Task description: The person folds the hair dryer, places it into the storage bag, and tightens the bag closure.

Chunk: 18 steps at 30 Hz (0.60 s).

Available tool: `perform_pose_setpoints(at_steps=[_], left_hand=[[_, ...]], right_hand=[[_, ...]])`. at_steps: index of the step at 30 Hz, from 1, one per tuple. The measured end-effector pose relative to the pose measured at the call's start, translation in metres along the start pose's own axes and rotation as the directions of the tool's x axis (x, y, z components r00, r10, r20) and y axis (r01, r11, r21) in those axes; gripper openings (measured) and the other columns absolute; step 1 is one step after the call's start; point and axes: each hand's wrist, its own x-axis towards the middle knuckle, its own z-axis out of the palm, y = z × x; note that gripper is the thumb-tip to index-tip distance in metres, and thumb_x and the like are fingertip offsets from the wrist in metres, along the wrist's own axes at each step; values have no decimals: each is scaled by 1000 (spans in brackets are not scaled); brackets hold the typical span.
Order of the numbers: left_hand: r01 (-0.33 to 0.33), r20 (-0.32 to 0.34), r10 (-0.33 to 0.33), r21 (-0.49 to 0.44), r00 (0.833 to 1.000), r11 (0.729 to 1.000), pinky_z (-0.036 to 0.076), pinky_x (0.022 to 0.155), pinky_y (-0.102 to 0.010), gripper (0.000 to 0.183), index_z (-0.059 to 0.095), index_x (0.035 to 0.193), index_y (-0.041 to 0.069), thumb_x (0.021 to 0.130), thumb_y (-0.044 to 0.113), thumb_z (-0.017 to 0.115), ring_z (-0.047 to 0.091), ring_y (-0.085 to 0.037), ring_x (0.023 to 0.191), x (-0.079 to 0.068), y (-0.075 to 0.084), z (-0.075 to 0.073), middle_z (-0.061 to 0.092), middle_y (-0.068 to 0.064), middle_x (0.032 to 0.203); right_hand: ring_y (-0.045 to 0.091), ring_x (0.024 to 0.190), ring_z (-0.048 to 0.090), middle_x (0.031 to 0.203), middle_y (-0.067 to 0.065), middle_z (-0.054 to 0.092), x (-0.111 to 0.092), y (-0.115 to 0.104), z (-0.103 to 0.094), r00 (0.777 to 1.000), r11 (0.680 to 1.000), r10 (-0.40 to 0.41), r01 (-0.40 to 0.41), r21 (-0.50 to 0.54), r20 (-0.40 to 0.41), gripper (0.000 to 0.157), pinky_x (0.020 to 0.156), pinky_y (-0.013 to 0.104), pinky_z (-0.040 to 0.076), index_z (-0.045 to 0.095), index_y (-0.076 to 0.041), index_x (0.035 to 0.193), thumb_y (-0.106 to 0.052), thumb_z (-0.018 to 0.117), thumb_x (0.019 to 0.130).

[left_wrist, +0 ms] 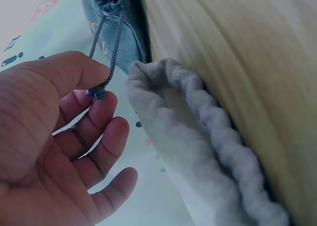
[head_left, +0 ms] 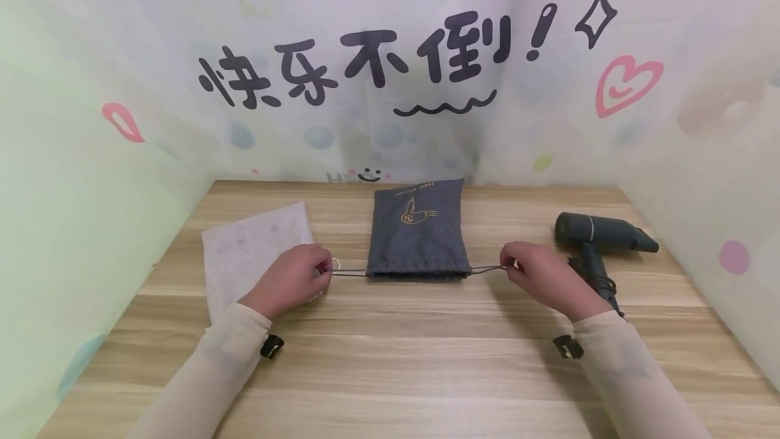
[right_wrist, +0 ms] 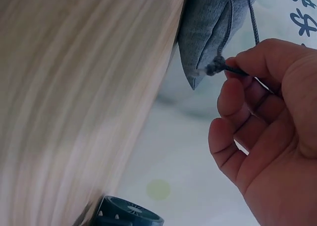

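Observation:
A dark grey drawstring pouch (head_left: 418,229) with a yellow hair dryer print lies in the middle of the table, its ruffled mouth towards me. From both sides of the mouth its cords run out to my hands. My left hand (head_left: 296,278) pinches the left drawstring (left_wrist: 116,47) near its knot, between thumb and forefinger, the other fingers loosely bent. On the other side my right hand (head_left: 542,275) pinches the right drawstring (right_wrist: 237,70) close to its knot. The pouch's mouth shows a dark gap in the left wrist view.
Beneath and beside my left hand lies a light grey cloth pouch (head_left: 252,242) with a ruffled edge. A dark hair dryer (head_left: 603,232), its cord wound by the handle, lies at the right beyond my right hand. A printed curtain (head_left: 341,134) hangs behind the wooden table (head_left: 390,371).

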Motion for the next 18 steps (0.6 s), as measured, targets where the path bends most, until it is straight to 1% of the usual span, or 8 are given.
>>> perform_pose_setpoints(at_steps=[3, 9, 13, 18], left_hand=[[-9, -8, 9, 16, 1000, 1000, 44, 65, -32, 18, 58, 71, 17, 82, 5, 67, 47, -13, 66, -1, -1, 1, 52, 6, 71], [-21, -39, 22, 45, 999, 999, 44, 65, -32, 18, 58, 70, 17, 80, 7, 69, 47, -13, 67, -7, -3, 0, 51, 7, 71], [-36, -72, 41, 70, 997, 997, 44, 63, -32, 19, 57, 69, 17, 78, 8, 71, 46, -13, 65, -10, -4, -2, 50, 8, 70], [-62, -114, 77, 125, 990, 990, 40, 61, -32, 18, 58, 69, 18, 77, 10, 71, 43, -14, 65, -14, -7, -2, 50, 8, 70]], right_hand=[[10, 68, 51, 80, -7, 58, -3, 4, 0, 1000, 1000, 9, -9, -3, -9, 18, 62, 32, 47, 65, -12, 90, 5, 65, 87], [10, 69, 51, 80, -8, 57, -7, 11, -1, 1000, 1000, 10, -10, -21, -9, 21, 62, 32, 47, 63, -14, 88, 6, 66, 85], [8, 68, 50, 79, -9, 56, -10, 15, -1, 999, 996, -29, 27, -84, -25, 22, 61, 31, 46, 62, -16, 87, 5, 68, 83], [7, 68, 48, 78, -10, 54, -13, 20, -1, 994, 980, -87, 72, -187, -70, 23, 60, 31, 45, 61, -17, 85, 3, 71, 80]])
